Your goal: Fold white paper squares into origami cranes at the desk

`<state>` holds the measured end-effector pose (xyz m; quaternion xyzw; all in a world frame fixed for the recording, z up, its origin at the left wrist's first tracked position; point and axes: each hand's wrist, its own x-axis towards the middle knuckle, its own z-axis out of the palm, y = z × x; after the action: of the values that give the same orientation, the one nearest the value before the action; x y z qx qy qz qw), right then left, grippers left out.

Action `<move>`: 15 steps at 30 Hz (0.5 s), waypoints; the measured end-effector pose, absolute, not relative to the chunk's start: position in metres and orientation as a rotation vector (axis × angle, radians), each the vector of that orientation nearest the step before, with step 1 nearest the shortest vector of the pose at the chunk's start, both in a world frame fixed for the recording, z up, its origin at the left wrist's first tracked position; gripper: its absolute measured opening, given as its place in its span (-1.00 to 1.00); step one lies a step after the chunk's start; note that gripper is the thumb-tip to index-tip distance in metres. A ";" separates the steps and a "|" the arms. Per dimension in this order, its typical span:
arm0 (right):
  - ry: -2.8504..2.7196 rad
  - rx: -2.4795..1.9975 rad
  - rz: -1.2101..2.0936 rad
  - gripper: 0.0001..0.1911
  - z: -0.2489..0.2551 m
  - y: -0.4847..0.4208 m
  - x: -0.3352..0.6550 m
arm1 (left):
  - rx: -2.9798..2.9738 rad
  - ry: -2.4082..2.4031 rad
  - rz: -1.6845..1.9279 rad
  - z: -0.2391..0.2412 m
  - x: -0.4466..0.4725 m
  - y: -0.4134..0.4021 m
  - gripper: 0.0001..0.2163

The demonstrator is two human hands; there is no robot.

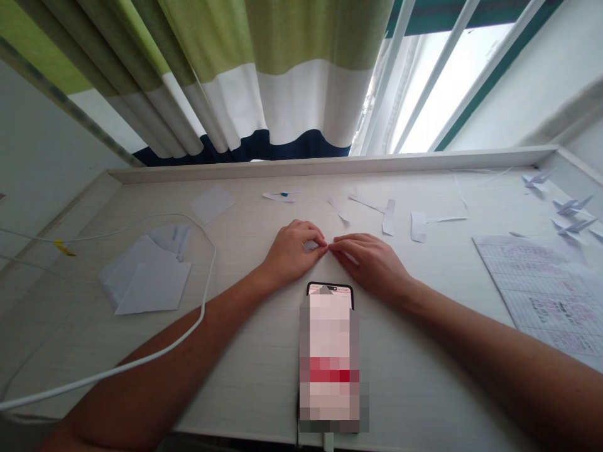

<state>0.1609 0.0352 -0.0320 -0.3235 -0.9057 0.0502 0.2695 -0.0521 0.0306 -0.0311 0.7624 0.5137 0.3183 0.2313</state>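
My left hand (296,251) rests near the middle of the desk, thumb and forefinger pinched together. A bit of white paper (309,247) shows inside the curl of those fingers; most of it is hidden. My right hand (370,257) meets it from the other side, its thumb and fingertips closed at the same spot, apparently on the same paper. Just below both hands lies a phone (330,289) with its screen lit and mostly blurred out.
White paper sheets (157,289) are stacked at left, crossed by a white cable (207,289). Another sheet (213,204) and paper strips (389,216) lie behind my hands. Folded paper cranes (572,206) stand at right above a written page (546,289). A raised ledge (330,166) borders the back.
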 end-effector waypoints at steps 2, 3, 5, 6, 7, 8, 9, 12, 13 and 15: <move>-2.477 -0.856 0.124 -0.76 -0.029 0.032 0.161 | 2.091 1.431 0.873 -0.031 -0.051 0.030 -0.93; -2.495 -0.845 0.127 -0.76 -0.028 0.031 0.161 | 2.085 1.438 0.876 -0.031 -0.050 0.029 -0.93; -2.535 -0.812 0.130 -0.74 -0.025 0.027 0.163 | 2.066 1.440 0.885 -0.031 -0.050 0.030 -0.93; -2.554 -0.805 0.121 -0.73 -0.024 0.026 0.164 | 2.056 1.432 0.886 -0.031 -0.051 0.030 -0.93; -2.573 -0.802 0.111 -0.73 -0.023 0.025 0.165 | 2.049 1.418 0.881 -0.031 -0.052 0.031 -0.94; -2.589 -0.807 0.106 -0.73 -0.022 0.025 0.166 | 2.041 1.400 0.870 -0.031 -0.054 0.032 -0.95; -2.604 -0.812 0.108 -0.73 -0.020 0.025 0.167 | 2.031 1.382 0.855 -0.030 -0.055 0.033 -0.95; -2.639 -0.815 0.155 -0.74 -0.019 0.029 0.168 | 1.978 1.336 0.805 -0.029 -0.061 0.037 -0.88; -2.639 -0.809 0.176 -0.74 -0.020 0.031 0.169 | 1.966 1.313 0.798 -0.029 -0.063 0.038 -0.86; -2.612 -0.796 0.221 -0.75 -0.023 0.034 0.170 | 1.959 1.272 0.828 -0.030 -0.066 0.038 -0.86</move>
<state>0.1697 0.0345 -0.0227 -0.2849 -0.9342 0.0791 0.1996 -0.0660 0.0385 -0.0299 0.7473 0.4852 0.3160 0.3259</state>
